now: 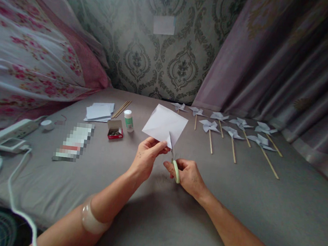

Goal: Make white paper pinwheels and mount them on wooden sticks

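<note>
My left hand (148, 155) pinches the near corner of a white square sheet of paper (164, 121), held up above the grey bed sheet. A pair of scissors (177, 172) with pale green handles is gripped in my right hand (189, 176). The blades meet the paper at its near right corner, beside my left thumb, and one blade shows against the white surface. My right fingers are closed through the handles. How far the blades are parted is hard to make out.
Several paper pinwheels (234, 133) on sticks lie at the right. To the left are stacked paper sheets (99, 112), wooden sticks (121, 109), a white-capped bottle (128, 121), a small red box (115, 130) of metal pieces, a blurred-out object (74, 142) and a power strip (5, 138) with cables.
</note>
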Available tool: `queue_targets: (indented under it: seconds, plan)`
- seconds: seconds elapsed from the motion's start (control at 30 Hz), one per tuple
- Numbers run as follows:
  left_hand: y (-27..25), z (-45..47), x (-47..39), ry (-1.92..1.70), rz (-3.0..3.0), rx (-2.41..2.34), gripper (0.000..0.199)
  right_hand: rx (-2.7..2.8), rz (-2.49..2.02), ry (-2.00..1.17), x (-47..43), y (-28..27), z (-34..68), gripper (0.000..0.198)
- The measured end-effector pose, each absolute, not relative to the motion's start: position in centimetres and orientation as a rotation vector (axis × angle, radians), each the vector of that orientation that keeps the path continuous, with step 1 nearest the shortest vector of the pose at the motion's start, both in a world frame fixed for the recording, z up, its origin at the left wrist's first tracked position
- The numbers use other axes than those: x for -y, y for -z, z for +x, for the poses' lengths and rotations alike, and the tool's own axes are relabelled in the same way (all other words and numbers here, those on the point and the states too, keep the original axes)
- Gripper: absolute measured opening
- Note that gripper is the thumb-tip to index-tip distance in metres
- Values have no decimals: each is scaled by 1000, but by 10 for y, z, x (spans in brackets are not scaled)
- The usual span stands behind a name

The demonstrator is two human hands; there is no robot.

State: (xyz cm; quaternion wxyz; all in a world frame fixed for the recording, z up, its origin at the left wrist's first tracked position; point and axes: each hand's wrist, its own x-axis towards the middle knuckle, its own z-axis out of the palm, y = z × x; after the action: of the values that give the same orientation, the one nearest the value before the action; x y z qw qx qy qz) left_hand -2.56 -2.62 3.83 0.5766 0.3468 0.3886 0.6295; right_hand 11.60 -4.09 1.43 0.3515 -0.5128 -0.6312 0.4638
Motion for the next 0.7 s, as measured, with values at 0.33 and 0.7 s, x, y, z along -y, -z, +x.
queue_targets:
  seconds: [0.33, 0.7]
  plan:
    - [-38, -26, 26, -1472, 807, -908, 18, 1599, -1324, -1214, 40, -14, 115, 47]
    - [-37, -26, 26, -1478, 805, -891, 17, 1621, -1338, -1204, 42, -16, 116, 46]
